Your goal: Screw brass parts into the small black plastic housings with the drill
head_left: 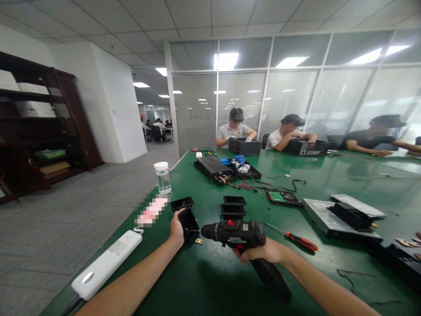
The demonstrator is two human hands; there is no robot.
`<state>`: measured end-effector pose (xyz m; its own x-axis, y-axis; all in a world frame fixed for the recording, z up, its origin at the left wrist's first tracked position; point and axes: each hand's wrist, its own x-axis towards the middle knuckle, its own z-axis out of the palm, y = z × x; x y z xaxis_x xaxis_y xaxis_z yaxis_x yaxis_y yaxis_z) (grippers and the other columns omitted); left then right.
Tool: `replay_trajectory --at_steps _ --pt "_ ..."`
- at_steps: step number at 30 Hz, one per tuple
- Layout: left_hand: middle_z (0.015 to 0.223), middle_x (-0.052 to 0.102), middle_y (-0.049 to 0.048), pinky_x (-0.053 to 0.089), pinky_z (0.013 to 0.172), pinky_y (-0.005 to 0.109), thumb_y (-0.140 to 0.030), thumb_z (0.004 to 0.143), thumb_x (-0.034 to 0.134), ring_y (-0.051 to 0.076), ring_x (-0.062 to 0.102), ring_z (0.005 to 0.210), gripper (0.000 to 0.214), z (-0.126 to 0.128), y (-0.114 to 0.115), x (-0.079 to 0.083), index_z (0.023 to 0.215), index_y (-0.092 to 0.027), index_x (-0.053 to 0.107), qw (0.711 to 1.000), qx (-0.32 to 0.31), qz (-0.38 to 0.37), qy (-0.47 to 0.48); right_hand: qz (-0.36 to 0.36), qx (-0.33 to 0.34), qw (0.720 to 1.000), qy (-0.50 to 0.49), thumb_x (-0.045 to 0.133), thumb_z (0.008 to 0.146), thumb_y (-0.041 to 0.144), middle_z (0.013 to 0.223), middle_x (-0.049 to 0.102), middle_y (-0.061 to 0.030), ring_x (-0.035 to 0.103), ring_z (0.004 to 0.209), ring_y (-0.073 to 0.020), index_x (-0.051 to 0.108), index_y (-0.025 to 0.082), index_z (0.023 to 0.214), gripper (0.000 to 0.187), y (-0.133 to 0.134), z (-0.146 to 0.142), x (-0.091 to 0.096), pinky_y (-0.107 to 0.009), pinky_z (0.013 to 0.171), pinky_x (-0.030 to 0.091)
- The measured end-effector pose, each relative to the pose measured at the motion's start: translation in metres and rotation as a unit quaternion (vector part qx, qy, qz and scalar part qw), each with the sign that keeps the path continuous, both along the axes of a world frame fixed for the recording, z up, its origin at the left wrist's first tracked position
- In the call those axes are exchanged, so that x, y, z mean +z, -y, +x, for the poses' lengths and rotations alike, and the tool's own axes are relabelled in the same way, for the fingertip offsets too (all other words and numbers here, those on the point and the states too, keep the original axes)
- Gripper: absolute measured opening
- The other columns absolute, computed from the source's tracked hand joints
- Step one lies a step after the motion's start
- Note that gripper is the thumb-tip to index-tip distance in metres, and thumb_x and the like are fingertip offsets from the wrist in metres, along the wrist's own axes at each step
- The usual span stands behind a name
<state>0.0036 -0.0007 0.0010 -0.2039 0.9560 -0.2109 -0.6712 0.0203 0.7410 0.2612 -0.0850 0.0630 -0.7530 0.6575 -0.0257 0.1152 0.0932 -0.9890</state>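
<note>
My right hand (255, 252) is wrapped round a black cordless drill (235, 232) with red buttons, its chuck pointing left. A thin bit (195, 231) reaches from the chuck into the open side of a small black plastic box (188, 221). That box is tilted up in my left hand (177, 229), whose fingers close on its left side. Whether the bit touches a screw inside cannot be made out. A small brass-coloured plate (199, 241) lies just below the box. Similar black boxes rest beyond my hands, one at left (182, 203) and two at centre (233, 211).
On the green table (210, 281) lie a white power strip (108, 263), a lidded water jar (162, 177), an orange-black screwdriver (301, 241), a green circuit board (278, 196), a silver metal case (324, 215) and loose cables. Across the table, several people handle black computer cases (245, 146).
</note>
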Motion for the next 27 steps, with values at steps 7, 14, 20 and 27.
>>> replay_trajectory --at_steps 7,14,20,27 --pt "0.054 0.058 0.0024 0.047 0.047 0.033 -0.029 0.067 0.047 0.021 0.059 0.048 0.022 -0.002 -0.001 -0.002 0.081 -0.015 0.056 1.000 -0.003 0.012 -0.006 0.006 0.019 1.000 -0.001 0.056 0.063 0.017 0.074 0.051 -0.0019 0.052 0.068 -0.0140 0.055 0.018 0.077 0.014 -0.004 0.000 -0.004 -0.031 0.067 0.042" --pt "0.052 0.058 0.0024 0.046 0.046 0.031 -0.032 0.068 0.049 0.020 0.059 0.047 0.021 -0.002 -0.001 -0.001 0.076 -0.013 0.056 1.000 -0.029 -0.004 0.004 0.000 0.016 1.000 -0.013 0.056 0.065 0.020 0.073 0.050 -0.0020 0.050 0.066 -0.0128 0.056 0.016 0.080 0.015 -0.008 0.002 -0.016 -0.029 0.067 0.043" --pt "0.052 0.058 0.0028 0.047 0.047 0.031 -0.032 0.069 0.048 0.021 0.060 0.052 0.023 -0.004 -0.002 -0.001 0.077 -0.013 0.057 0.999 -0.037 -0.003 0.013 -0.004 0.022 1.000 -0.008 0.057 0.062 0.020 0.073 0.049 -0.0015 0.050 0.066 -0.0120 0.055 0.011 0.081 0.020 -0.006 0.000 -0.009 -0.029 0.068 0.045" --pt "0.054 0.059 0.0038 0.047 0.046 0.033 -0.033 0.068 0.048 0.021 0.060 0.049 0.023 -0.004 -0.003 -0.003 0.077 -0.013 0.057 0.999 -0.041 -0.001 0.005 -0.004 0.033 0.999 -0.005 0.056 0.064 0.019 0.074 0.049 -0.0016 0.050 0.068 -0.0119 0.054 0.011 0.082 0.020 -0.008 0.002 -0.009 -0.029 0.070 0.044"
